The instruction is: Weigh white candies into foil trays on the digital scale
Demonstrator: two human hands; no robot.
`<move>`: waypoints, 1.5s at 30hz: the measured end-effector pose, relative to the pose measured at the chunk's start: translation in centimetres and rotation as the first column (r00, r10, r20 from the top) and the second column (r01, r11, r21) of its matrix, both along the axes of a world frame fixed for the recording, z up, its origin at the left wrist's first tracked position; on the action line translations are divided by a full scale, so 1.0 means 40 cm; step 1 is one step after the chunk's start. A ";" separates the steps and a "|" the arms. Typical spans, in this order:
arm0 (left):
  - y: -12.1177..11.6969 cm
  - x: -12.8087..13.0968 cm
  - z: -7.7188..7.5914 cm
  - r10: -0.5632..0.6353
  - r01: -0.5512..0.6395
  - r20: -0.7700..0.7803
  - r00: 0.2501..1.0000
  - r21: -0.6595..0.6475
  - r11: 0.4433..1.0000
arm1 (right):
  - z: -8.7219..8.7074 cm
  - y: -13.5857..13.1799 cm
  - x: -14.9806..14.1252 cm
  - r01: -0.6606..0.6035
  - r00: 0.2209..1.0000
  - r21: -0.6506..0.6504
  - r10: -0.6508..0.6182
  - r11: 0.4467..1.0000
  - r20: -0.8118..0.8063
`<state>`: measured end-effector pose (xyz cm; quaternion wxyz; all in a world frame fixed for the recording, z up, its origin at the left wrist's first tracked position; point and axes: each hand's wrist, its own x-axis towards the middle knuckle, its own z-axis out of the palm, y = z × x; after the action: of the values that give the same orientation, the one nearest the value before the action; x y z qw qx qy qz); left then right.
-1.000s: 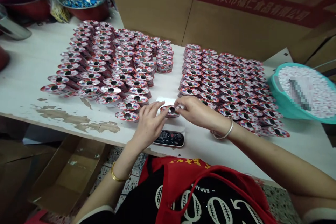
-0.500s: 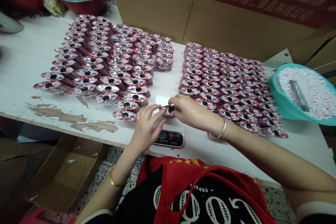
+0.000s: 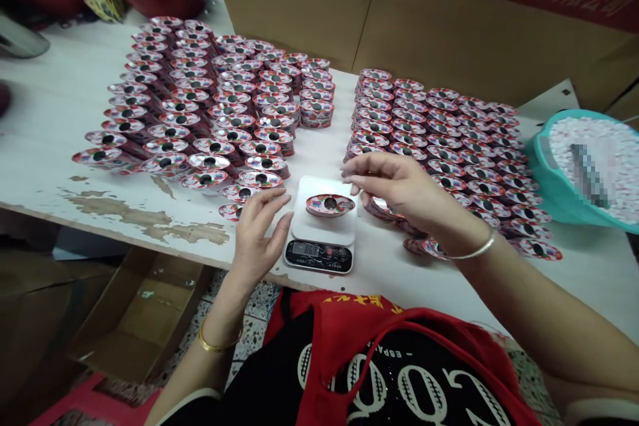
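Note:
A small red-and-white printed packet [image 3: 344, 205] with a dark round opening on top stands by itself on the white kitchen scale [image 3: 305, 229]. Lit digits show on the scale's black display. To the left of the scale is my left hand [image 3: 257, 236], open, with its fingers apart and nothing in them. My right hand [image 3: 399, 186] hovers just right of the packet, off it, its thumb and fingers loosely parted around nothing. Rows of like packets [image 3: 232, 121] stand left of the scale. More packets [image 3: 446, 153] stand to the right, some partly hidden behind my right hand.
A turquoise basin [image 3: 546, 176] full of small white wrapped pieces sits at the right. Back left stands a metal bowl [image 3: 170, 3] with blue pieces. Cardboard boxes [image 3: 294, 6] wall off the rear. Below the worn table edge lies an open carton [image 3: 134, 326].
Both hands have let go of the packet, which now stands on the scale. The left hand drew back left and the right hand moved right. The view shifted slightly.

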<state>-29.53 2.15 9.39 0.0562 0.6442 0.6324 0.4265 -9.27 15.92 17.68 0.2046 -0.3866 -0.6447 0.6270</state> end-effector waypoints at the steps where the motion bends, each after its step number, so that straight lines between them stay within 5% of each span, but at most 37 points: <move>1: -0.003 -0.006 0.001 0.013 -0.013 0.010 1.000 0.008 1.000 | -0.002 0.000 0.019 0.052 0.996 -0.127 -0.060 0.991 -0.061; 5: -0.010 -0.022 -0.003 0.037 -0.038 0.020 0.999 0.006 0.999 | -0.039 -0.018 0.092 0.196 0.938 -0.491 -0.309 0.848 -0.158; 8: -0.012 -0.021 -0.007 0.032 -0.032 0.021 0.999 -0.009 0.999 | -0.071 -0.040 0.124 0.236 0.922 -0.582 -0.369 0.778 -0.120; 16: 0.001 0.012 -0.003 -0.024 0.024 0.000 1.000 -0.038 0.999 | -0.085 -0.060 0.017 0.113 0.942 -0.459 -0.243 0.881 -0.233; 24: -0.002 0.023 -0.007 -0.048 0.049 0.029 0.998 -0.045 0.998 | -0.126 -0.044 -0.067 0.016 0.908 -0.478 -0.213 0.878 -0.360; 31: 0.045 0.026 -0.008 -0.178 0.169 -0.075 0.981 -0.108 0.980 | -0.056 -0.038 0.034 0.183 0.889 -0.243 -0.266 0.953 -0.373; 37: 0.108 0.063 -0.012 -0.370 0.298 -0.214 0.904 -0.306 0.904 | -0.032 -0.048 0.199 0.491 0.812 -0.167 -0.519 0.855 -0.268; 42: 0.141 0.189 0.004 -0.599 0.542 -0.129 0.790 -0.309 0.781 | -0.043 -0.079 0.294 0.621 0.734 -0.145 -0.637 0.770 -0.237; 45: 0.160 0.270 -0.020 -0.625 0.532 -0.216 0.750 -0.364 0.765 | -0.045 -0.090 0.319 0.658 0.691 -0.194 -0.686 0.728 -0.227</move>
<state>-18.71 8.53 8.60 0.1721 0.8557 0.4530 0.1816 3.48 12.30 15.88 0.4905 -0.5113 -0.3907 0.5877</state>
